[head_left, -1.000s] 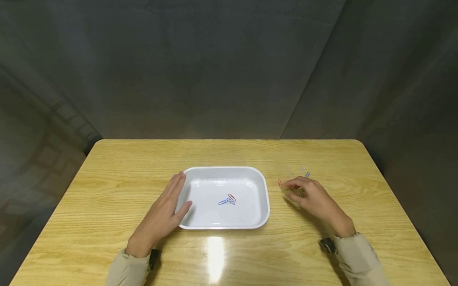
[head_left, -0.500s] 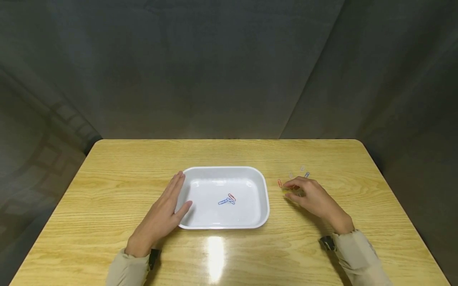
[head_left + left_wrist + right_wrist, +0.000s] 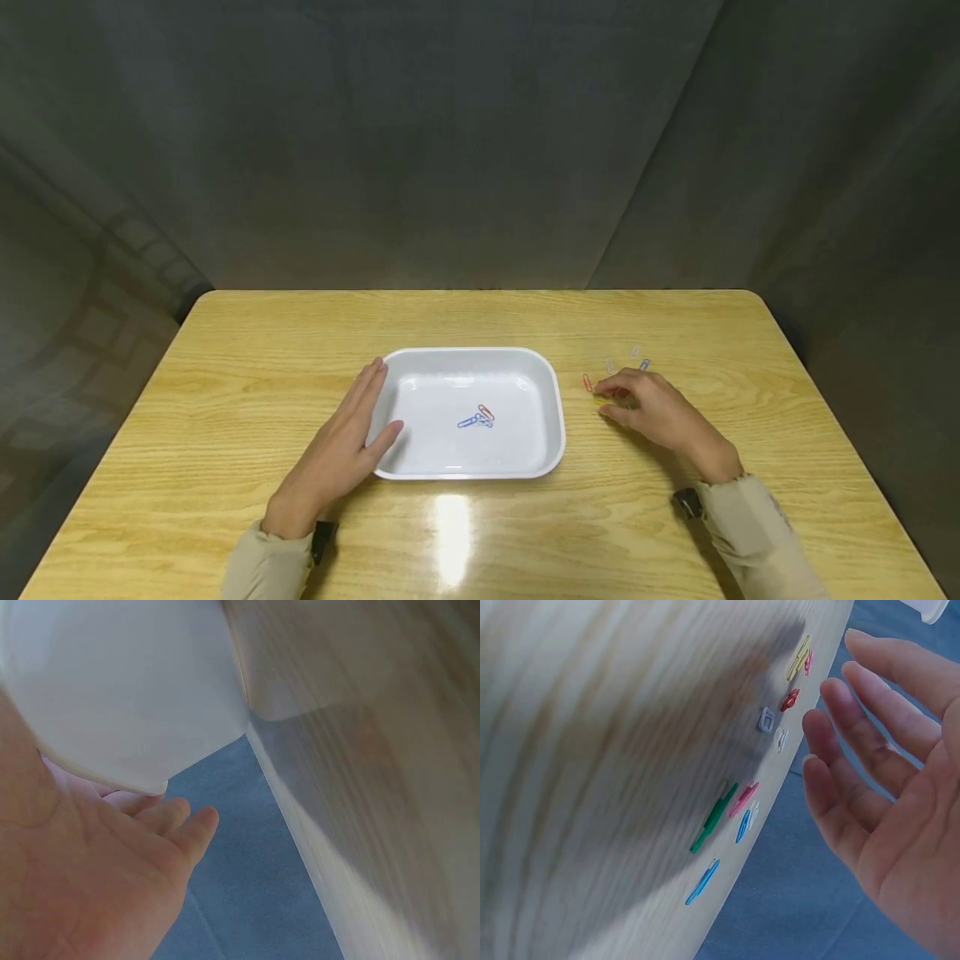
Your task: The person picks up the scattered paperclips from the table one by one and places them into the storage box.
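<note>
A white tray (image 3: 468, 476) stands mid-table, and my left hand (image 3: 333, 454) rests at its left side. The fingers lie straight along the rim, with the thumb over the inside. Blue paperclips (image 3: 467, 422) and a red paperclip (image 3: 487, 412) lie in the tray. To its right, my right hand (image 3: 660, 412) hovers low with bent fingers, thumb and index apart. Between those fingertips in the head view shows a yellow paperclip (image 3: 602, 401); in the right wrist view this yellow paperclip (image 3: 799, 658) lies on the table, clear of the fingers.
Beside the right hand lie another red paperclip (image 3: 587, 382), a blue paperclip (image 3: 644, 365) and pale ones. The right wrist view adds a green paperclip (image 3: 714, 817) and a pink paperclip (image 3: 744, 799) on the wooden table (image 3: 240, 350). Dark curtains (image 3: 375, 167) hang behind.
The yellow paperclip has come into sight between the right thumb and fingers, which have shifted only slightly. My left hand and the tray keep their places.
</note>
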The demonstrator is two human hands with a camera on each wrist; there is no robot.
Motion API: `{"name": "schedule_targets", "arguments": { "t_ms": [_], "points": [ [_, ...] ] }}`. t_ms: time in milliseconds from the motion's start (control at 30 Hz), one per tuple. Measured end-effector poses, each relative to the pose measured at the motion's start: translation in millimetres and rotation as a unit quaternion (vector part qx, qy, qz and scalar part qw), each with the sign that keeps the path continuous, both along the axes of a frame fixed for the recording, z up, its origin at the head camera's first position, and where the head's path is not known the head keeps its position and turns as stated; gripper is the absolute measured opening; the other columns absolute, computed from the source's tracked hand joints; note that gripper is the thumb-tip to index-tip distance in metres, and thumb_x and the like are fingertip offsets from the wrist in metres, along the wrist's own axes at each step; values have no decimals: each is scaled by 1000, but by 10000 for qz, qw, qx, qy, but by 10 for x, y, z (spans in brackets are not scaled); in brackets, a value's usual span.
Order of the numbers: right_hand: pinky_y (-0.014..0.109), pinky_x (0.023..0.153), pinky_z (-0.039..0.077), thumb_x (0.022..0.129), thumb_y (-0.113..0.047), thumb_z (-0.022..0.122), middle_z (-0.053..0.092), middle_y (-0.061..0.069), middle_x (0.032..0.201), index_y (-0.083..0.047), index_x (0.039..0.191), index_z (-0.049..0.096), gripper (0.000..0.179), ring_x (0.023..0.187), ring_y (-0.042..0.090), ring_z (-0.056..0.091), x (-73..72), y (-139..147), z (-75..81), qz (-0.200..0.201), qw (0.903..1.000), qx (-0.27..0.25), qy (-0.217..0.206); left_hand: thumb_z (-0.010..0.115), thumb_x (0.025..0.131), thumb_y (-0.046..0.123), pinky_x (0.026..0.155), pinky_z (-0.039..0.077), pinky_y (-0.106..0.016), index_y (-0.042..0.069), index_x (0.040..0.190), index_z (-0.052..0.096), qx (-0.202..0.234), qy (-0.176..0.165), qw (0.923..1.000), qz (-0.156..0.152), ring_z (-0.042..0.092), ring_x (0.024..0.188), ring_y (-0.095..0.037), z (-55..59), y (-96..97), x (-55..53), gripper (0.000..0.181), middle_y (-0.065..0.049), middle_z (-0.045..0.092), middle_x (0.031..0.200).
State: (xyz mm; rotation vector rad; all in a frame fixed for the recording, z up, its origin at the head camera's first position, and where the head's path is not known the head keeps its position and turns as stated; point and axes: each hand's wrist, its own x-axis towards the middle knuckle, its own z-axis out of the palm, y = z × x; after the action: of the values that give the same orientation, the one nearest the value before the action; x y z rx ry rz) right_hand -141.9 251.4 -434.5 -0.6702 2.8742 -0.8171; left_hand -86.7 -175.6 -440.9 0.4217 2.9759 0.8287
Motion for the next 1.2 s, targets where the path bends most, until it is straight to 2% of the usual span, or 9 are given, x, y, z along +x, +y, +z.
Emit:
{"name": "schedule_targets", "arguments": {
  "t_ms": [133,433,600,800,967,1200],
  "points": [
    [41,79,59,86,-7,75,73,9,103,-2,108,74,22,91,23,68,-24,-4,11,32,9999,133,-90,50,101,48,122,23,-54,15,161,8,-2,2,10000,9,11,156,-27,1,-2,1,81,-1,4,169],
    [28,68,53,86,-6,75,69,4,91,-1,101,75,16,78,9,57,-23,-13,-11,118,9986,489,-130,51,101,47,122,23,-55,14,161,9,-25,103,9999,-26,12,156,-29,2,1,0,80,-7,9,169],
    [28,67,54,85,-3,74,70,2,88,-6,92,75,7,77,9,59,-24,-29,-23,54,9985,543,-62,50,101,47,123,23,-54,14,161,9,-37,85,10000,-11,12,156,-27,6,6,1,79,-4,7,169],
    [32,70,56,86,-4,74,71,0,89,-10,88,75,6,80,11,63,-21,-51,-42,-81,9982,593,-8,50,102,45,123,22,-54,12,161,9,-32,111,9999,-20,10,156,-27,-9,12,-12,79,-4,6,169],
    [34,69,56,86,-4,74,72,2,90,-10,87,75,6,79,12,63,-32,-66,-45,-141,9975,691,-29,50,102,44,123,21,-54,11,161,10,-29,137,9999,-27,11,156,-28,-16,9,-9,78,-5,7,169],
    [28,64,51,87,-4,72,72,3,87,-6,93,76,8,74,9,58,-51,-76,-35,-203,9971,701,-227,50,101,48,124,21,-52,14,161,9,-41,57,10000,-11,10,156,-25,-1,5,4,80,-1,5,169]
  ]
}}
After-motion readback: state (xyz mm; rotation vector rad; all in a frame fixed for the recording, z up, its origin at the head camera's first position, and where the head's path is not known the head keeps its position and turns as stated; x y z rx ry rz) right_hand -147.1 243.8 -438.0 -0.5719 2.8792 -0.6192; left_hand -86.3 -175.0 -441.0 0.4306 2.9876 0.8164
